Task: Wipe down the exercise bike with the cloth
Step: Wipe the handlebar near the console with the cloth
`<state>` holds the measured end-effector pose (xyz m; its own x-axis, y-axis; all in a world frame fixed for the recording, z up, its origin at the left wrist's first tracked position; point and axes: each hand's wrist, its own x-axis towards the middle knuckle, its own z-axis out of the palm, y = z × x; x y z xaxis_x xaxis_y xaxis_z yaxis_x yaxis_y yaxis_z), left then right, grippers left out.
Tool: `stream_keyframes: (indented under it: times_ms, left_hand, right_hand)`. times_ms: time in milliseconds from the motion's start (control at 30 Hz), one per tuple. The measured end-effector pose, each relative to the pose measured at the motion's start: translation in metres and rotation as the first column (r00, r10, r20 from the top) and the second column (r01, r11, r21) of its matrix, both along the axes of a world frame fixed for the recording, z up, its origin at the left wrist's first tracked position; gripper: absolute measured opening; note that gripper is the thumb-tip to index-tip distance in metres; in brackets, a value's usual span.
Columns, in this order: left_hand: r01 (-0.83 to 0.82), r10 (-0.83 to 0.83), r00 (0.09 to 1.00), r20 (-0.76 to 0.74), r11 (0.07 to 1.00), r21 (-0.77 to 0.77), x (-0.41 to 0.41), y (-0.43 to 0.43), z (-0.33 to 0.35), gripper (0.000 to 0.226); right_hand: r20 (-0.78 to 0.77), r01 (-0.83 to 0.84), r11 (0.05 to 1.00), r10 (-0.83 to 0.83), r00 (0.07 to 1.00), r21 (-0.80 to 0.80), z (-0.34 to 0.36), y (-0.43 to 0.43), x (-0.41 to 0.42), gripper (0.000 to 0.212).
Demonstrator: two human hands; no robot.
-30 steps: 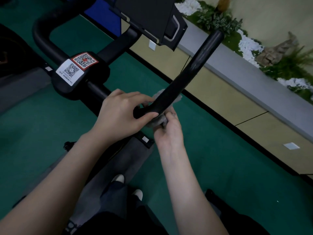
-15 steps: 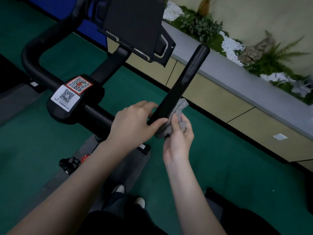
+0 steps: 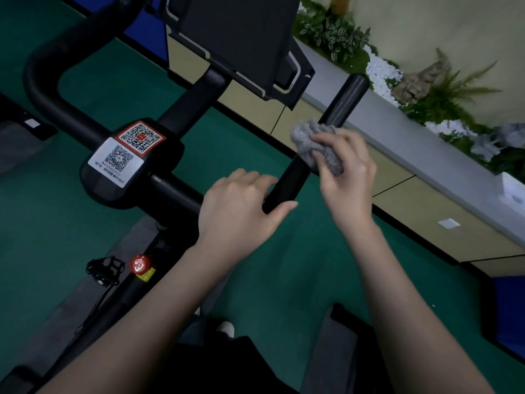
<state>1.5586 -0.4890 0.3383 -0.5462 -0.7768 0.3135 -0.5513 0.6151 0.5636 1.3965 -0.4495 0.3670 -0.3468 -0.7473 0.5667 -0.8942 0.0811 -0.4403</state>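
Observation:
The black exercise bike fills the upper left, with a QR-code sticker block (image 3: 125, 155) at its centre and a dark console (image 3: 241, 38) above. Its right handlebar (image 3: 345, 102) slants up to the right. My right hand (image 3: 345, 172) grips a bunched grey cloth (image 3: 308, 142) and presses it against the middle of that bar. My left hand (image 3: 241, 211) holds the lower end of the same bar, fingers curled round it and thumb under it. The left handlebar (image 3: 48, 89) curves away at the upper left.
A red knob (image 3: 140, 264) and a black pedal (image 3: 103, 268) sit on the frame below. Green floor lies all around. A grey ledge (image 3: 412, 143) with plants and white stones runs along the right wall. My shoes (image 3: 225, 328) show at the bottom.
My right hand has slid the cloth up the right handlebar, from beside my left hand to the bar's middle. My left hand has kept its hold on the lower end.

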Motion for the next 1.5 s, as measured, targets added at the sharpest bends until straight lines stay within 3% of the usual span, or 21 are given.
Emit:
stream_keyframes:
  times_ms: [100, 300, 433, 567, 633, 733, 900, 967, 1100, 1267, 1400, 1500]
  left_hand:
    - [-0.011, 0.012, 0.999, -0.038, 1.0, 0.023, 0.002, 0.001, -0.001, 0.048]
    - [0.025, -0.013, 0.992, -0.129, 0.995, 0.094, 0.011, -0.003, 0.002, 0.044]
    - [0.087, -0.055, 0.982, -0.178, 0.981, 0.172, 0.016, -0.004, 0.004, 0.038]
    - [0.112, -0.077, 0.979, -0.187, 0.976, 0.188, 0.017, -0.002, 0.004, 0.037]
    - [0.108, -0.076, 0.982, -0.17, 0.976, 0.187, 0.017, -0.001, 0.004, 0.038]
    - [0.095, -0.069, 0.986, -0.151, 0.981, 0.17, 0.016, -0.002, 0.003, 0.039]
    - [0.094, -0.068, 0.987, -0.143, 0.978, 0.185, 0.016, -0.003, 0.003, 0.038]
    - [0.09, -0.062, 0.987, -0.146, 0.978, 0.189, 0.016, -0.002, 0.003, 0.037]
    - [0.087, -0.06, 0.988, -0.142, 0.978, 0.191, 0.015, -0.001, 0.003, 0.037]
    - [0.088, -0.065, 0.99, -0.124, 0.978, 0.188, 0.015, -0.001, 0.001, 0.037]
    - [0.105, -0.088, 0.992, -0.093, 0.977, 0.186, 0.016, -0.002, 0.001, 0.037]
    - [0.113, -0.097, 0.991, -0.093, 0.975, 0.191, 0.017, -0.004, 0.003, 0.04]
  right_hand:
    - [-0.097, -0.066, 0.997, 0.069, 0.993, 0.036, 0.012, -0.009, 0.0, 0.021]
    - [-0.18, -0.162, 0.893, 0.257, 0.949, 0.42, 0.024, -0.021, 0.009, 0.02]
    - [-0.053, -0.321, 0.698, 0.457, 0.888, 0.641, 0.037, -0.034, 0.023, 0.017]
    - [0.07, -0.371, 0.488, 0.529, 0.845, 0.79, 0.045, -0.049, 0.029, 0.02]
    - [0.072, -0.335, 0.426, 0.525, 0.848, 0.84, 0.05, -0.059, 0.022, 0.019]
    - [-0.011, -0.231, 0.457, 0.469, 0.883, 0.859, 0.053, -0.07, 0.013, 0.02]
    - [0.089, -0.316, 0.366, 0.521, 0.849, 0.875, 0.05, -0.063, 0.025, 0.018]
    - [0.072, -0.3, 0.38, 0.51, 0.857, 0.875, 0.053, -0.065, 0.022, 0.016]
    - [-0.082, -0.194, 0.524, 0.458, 0.885, 0.83, 0.054, -0.066, 0.014, 0.018]
    - [0.014, -0.293, 0.528, 0.469, 0.883, 0.797, 0.047, -0.05, 0.017, 0.018]
    - [-0.16, -0.151, 0.792, 0.299, 0.941, 0.592, 0.041, -0.046, -0.005, 0.019]
    - [-0.15, -0.089, 0.914, 0.16, 0.976, 0.395, 0.025, -0.028, -0.005, 0.019]
